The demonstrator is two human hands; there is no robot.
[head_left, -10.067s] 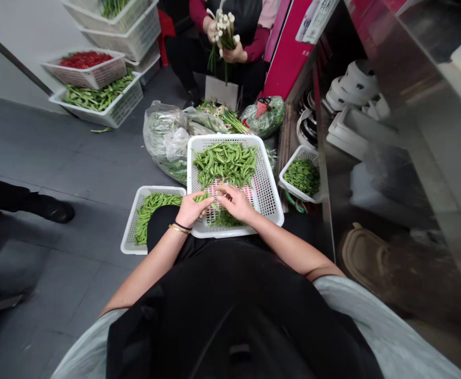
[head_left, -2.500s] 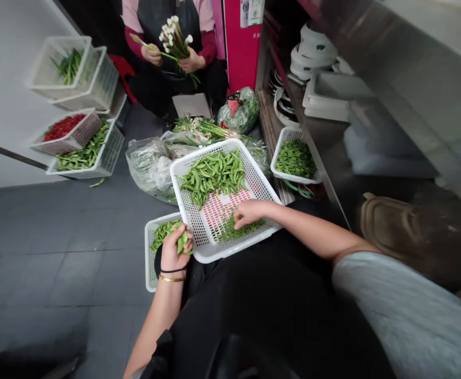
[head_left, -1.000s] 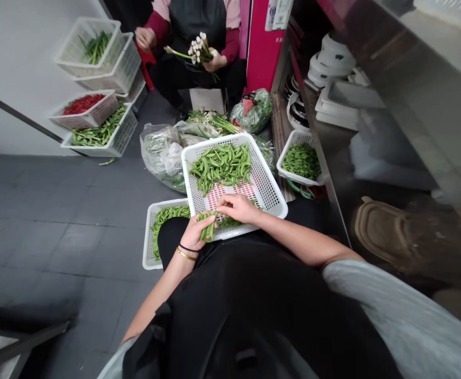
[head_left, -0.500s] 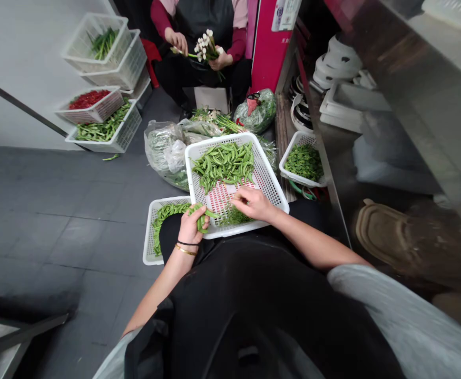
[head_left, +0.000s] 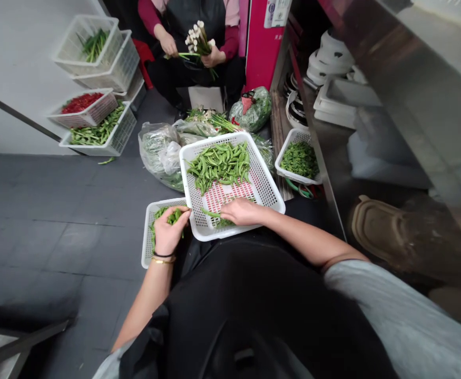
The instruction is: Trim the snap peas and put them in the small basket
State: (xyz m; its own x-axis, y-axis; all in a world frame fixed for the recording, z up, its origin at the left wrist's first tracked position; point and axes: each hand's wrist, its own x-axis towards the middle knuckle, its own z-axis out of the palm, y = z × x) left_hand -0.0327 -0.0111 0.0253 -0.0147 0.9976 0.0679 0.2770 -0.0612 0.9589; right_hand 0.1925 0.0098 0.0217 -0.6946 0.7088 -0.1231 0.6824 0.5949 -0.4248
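Far ahead of the fingers, a seated co-worker (head_left: 193, 21) holds a bunch of white-tipped stalks (head_left: 197, 42) above the grey tile floor (head_left: 36, 210). Well beyond the left fingers, white plastic baskets stand in stacks, one holding red chillies (head_left: 80, 103) and one green beans (head_left: 96, 131), apparently kept along the wall to leave the floor open. Beyond the right fingers, a small basket (head_left: 295, 136) of chopped greens (head_left: 298, 160) sits by the steel shelving. Directly under the right fingers, a large white plastic basket (head_left: 272, 197) lies across the person's lap, probably so both hands reach it easily; a heap of pea pods (head_left: 218, 166) fills its far end, past the fingertips, above a red mesh liner (head_left: 226, 197). Just left of it, within easy reach, a smaller white basket (head_left: 147, 237) holds more pods beneath the left hand (head_left: 169, 231), whose fingers (head_left: 174, 220) curl together, clamped on pods. The right hand (head_left: 242, 211) lies flat, its fingers (head_left: 228, 209) together over a loose pod (head_left: 210, 213); whether they grip it, I cannot tell.
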